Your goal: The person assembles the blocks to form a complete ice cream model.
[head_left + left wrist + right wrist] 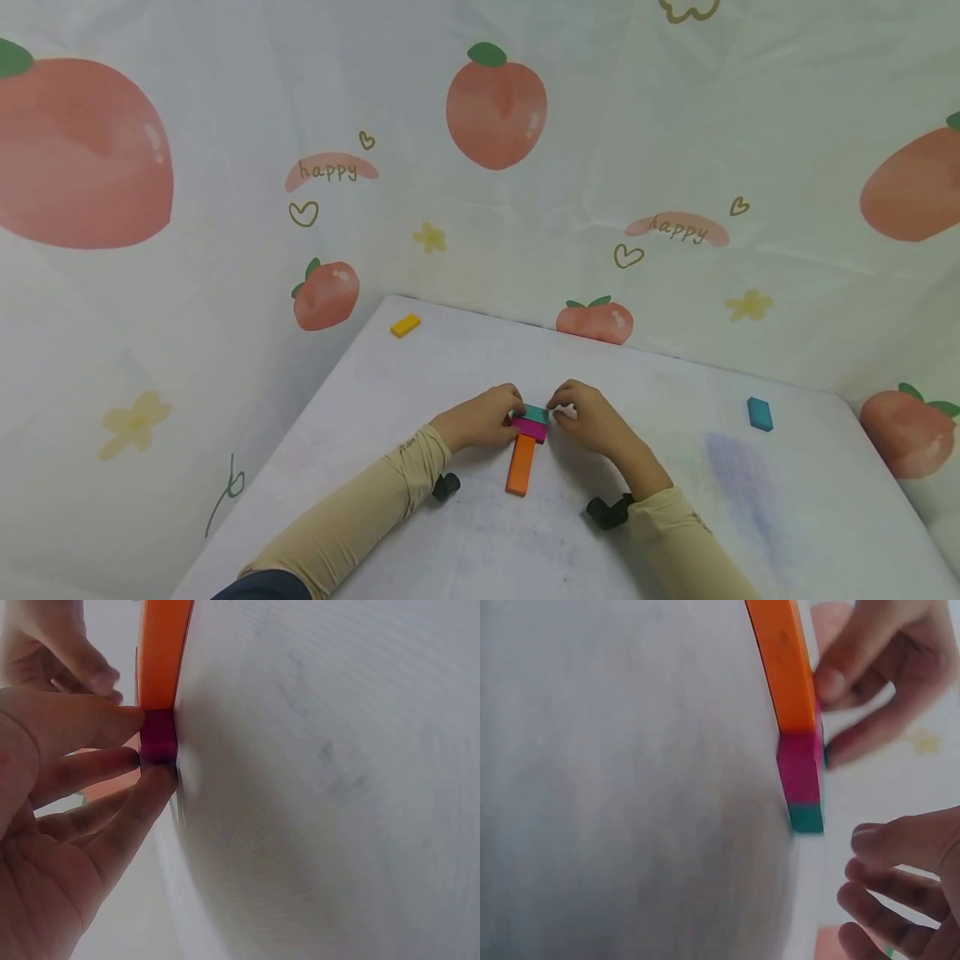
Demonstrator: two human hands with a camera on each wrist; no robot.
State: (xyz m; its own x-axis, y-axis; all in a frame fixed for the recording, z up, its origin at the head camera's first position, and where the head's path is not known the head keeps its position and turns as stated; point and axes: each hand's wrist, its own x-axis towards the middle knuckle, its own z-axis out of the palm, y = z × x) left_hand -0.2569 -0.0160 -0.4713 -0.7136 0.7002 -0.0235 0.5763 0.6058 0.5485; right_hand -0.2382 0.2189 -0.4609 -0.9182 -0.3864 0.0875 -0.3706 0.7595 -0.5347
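Note:
An orange block [521,465] lies lengthwise on the table, its far end against a magenta block [529,429] set crosswise. Behind the magenta one, side by side with it, is a teal block [536,413]. My left hand [483,417] pinches the left end of the magenta and teal pair between thumb and fingers; in the left wrist view, fingers partly cover the magenta end. My right hand [592,419] hovers by the pair's right end. Its fingers [889,885] are loosely bent and apart from the teal block in the right wrist view, holding nothing.
A yellow block [406,325] lies near the table's far left corner. Off to the right is a blue block [760,414]. Black wrist devices [609,512] sit under both forearms. A printed cloth backdrop [510,208] rises behind the white table [637,383].

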